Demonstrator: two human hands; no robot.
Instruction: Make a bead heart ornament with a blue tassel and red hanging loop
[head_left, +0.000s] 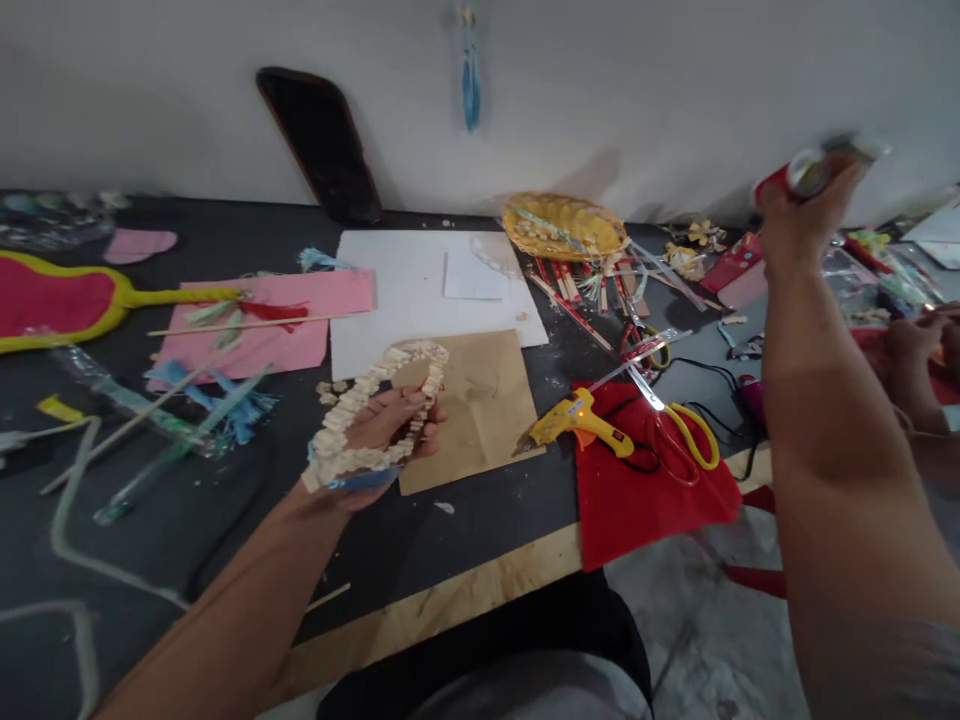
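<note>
My left hand (394,425) is closed around a heart-like or leaf-shaped frame (358,408) edged with small cream pieces, and a patch of blue shows at its lower side. Beneath it lies a sheet of brown paper (480,400). Far to the right, my right hand (799,225) is raised near the wall and closed on a red and silvery round object (808,172), too blurred to name. A yellow hot glue gun (581,420) with an orange light rests partly on red felt (652,520), beside scissors (694,435) with yellow and red handles.
A yellow wicker basket (566,225) stands at the back, past white board (375,270). A phone (322,145) leans on the wall. Pink felt (292,345), sticks and blue tassels (251,410) lie left, near a pink-and-yellow fan shape (56,300). Another person's hands (919,345) are at right.
</note>
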